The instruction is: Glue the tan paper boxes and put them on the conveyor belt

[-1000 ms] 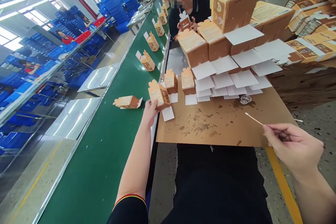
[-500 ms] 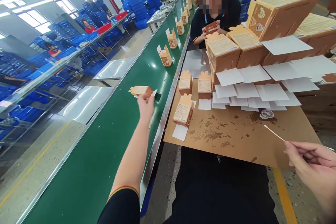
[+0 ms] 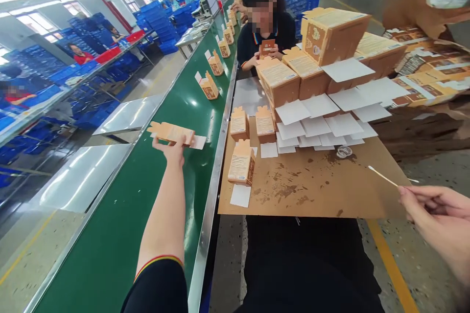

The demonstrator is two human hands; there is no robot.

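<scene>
My left hand (image 3: 172, 149) grips a carton (image 3: 171, 132) over the belt (image 3: 147, 215); right hand (image 3: 433, 215) pinches a swab (image 3: 382, 175). Judged next: release flat.

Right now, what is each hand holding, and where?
Left hand grips the small carton at its near edge; right hand pinches the thin stick by its end.

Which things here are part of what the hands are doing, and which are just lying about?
In hand:
- left hand on the flat tan cardboard carton over the green conveyor belt
- right hand pinching the thin white-tipped swab stick

Lying about:
- brown stained cardboard sheet
- upright small tan carton
- white paper flaps
- small clear dish
</scene>
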